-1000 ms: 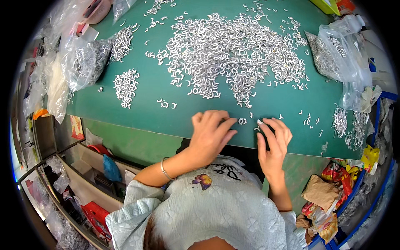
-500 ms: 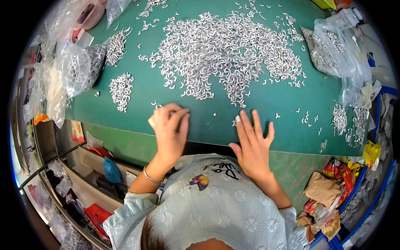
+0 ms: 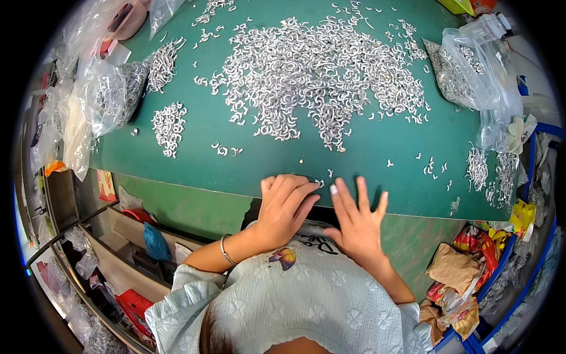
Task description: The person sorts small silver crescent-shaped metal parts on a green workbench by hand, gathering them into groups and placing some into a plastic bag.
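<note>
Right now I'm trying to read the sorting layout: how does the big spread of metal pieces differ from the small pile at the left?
The big spread covers much of the mat's far middle; the small pile is a narrow clump near the left bags. The big spread is loose with ragged edges and strays; the small pile is tight. Both hold small curved silvery pieces on the green mat, beyond both hands.

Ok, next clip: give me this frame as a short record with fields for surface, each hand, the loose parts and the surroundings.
surface: green table mat
left hand: palm down at the mat's near edge, fingertips by a few small metal pieces, a bangle on the wrist
right hand: flat, fingers spread, beside the left, holding nothing
loose parts: big spread of small curved silver metal pieces; smaller pile to the left
surroundings: clear plastic bags of pieces, left and right
</note>
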Available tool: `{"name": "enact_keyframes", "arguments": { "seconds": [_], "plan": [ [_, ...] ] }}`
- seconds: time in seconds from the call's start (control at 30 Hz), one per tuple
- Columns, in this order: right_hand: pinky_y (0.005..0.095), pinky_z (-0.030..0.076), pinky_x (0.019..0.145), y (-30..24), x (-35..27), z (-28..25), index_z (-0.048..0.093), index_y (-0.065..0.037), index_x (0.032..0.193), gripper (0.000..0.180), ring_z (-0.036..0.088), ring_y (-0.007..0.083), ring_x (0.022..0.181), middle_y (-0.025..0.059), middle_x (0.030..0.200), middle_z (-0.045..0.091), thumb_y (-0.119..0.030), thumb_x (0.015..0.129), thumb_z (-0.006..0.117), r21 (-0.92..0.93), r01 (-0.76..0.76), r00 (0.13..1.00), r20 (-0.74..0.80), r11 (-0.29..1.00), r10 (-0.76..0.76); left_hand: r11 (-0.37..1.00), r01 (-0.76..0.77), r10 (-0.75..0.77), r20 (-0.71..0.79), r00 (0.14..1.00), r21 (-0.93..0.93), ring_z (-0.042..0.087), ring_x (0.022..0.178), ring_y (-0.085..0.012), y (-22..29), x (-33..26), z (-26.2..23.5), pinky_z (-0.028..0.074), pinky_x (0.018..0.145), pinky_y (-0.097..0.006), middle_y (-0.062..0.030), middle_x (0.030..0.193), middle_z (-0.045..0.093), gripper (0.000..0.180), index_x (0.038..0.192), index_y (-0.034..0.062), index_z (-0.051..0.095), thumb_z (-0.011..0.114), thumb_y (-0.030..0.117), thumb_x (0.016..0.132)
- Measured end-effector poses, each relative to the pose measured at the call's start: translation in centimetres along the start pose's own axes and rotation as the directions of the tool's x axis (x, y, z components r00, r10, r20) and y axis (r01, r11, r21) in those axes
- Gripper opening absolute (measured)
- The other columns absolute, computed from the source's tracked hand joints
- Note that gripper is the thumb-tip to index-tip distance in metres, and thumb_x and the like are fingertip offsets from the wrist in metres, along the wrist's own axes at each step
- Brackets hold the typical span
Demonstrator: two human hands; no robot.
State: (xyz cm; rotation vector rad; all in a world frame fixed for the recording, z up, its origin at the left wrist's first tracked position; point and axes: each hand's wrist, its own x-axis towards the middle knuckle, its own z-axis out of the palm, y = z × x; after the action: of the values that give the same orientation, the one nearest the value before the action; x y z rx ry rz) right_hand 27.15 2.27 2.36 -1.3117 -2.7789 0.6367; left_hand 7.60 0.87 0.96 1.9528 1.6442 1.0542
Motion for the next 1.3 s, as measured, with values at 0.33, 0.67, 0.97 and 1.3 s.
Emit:
{"name": "enact_keyframes", "arguments": {
  "seconds": [0.33, 0.67, 0.97, 1.3],
  "plan": [
    [0.0704, 0.018, 0.102, 0.7, 2.7, -1.1, 0.048, -0.01, 0.136, 0.064, 0.024, 0.0316, 0.141, 0.0, 0.15, 0.034, -0.033, 0.079, 0.067, 0.072, 0.151, 0.988, -0.029, 0.986, -0.149, 0.996, 0.007, -0.012, 0.048, 0.999, 0.091, 0.052, 0.092, -0.0236, 0.3, -0.5, 0.7, 0.033, 0.08, -0.037, -0.003, 0.097, 0.056, 0.032, 0.098, 0.0113, 0.065, 0.078, 0.009, 0.069],
    [0.0584, 0.024, 0.109, -0.1, 4.3, -0.7, 0.045, -0.01, 0.138, 0.072, 0.03, 0.0274, 0.139, 0.0014, 0.149, 0.036, -0.043, 0.078, 0.066, 0.052, 0.295, 0.954, 0.043, 0.954, -0.298, 0.995, -0.017, 0.021, -0.04, 0.999, 0.096, 0.057, 0.083, -0.0205, -2.5, -1.6, -1.9, 0.035, 0.074, -0.034, -0.0045, 0.094, 0.062, 0.027, 0.095, 0.0063, 0.068, 0.072, -0.002, 0.07],
    [0.0584, 0.026, 0.109, 0.0, 4.2, -1.5, 0.046, -0.007, 0.136, 0.069, 0.029, 0.0322, 0.139, 0.0028, 0.149, 0.036, -0.037, 0.078, 0.068, 0.125, 0.279, 0.96, -0.024, 0.952, -0.278, 0.997, -0.07, 0.065, -0.121, 0.99, -0.038, 0.064, 0.077, -0.0219, -2.2, -0.9, -0.9, 0.041, 0.072, -0.032, -0.0079, 0.089, 0.068, 0.024, 0.089, 0.0014, 0.067, 0.072, -0.01, 0.068],
    [0.0667, 0.018, 0.106, 1.7, 3.0, -1.3, 0.046, -0.006, 0.136, 0.076, 0.024, 0.0299, 0.141, 0.0023, 0.15, 0.034, -0.042, 0.074, 0.069, 0.031, 0.147, 0.989, -0.012, 0.989, -0.147, 0.996, 0.086, -0.07, -0.324, 0.943, 0.036, 0.065, 0.079, -0.0238, -4.1, -2.2, -3.1, 0.041, 0.075, -0.031, -0.0105, 0.086, 0.069, 0.026, 0.089, 0.0002, 0.066, 0.071, -0.014, 0.069]
  ]
}}
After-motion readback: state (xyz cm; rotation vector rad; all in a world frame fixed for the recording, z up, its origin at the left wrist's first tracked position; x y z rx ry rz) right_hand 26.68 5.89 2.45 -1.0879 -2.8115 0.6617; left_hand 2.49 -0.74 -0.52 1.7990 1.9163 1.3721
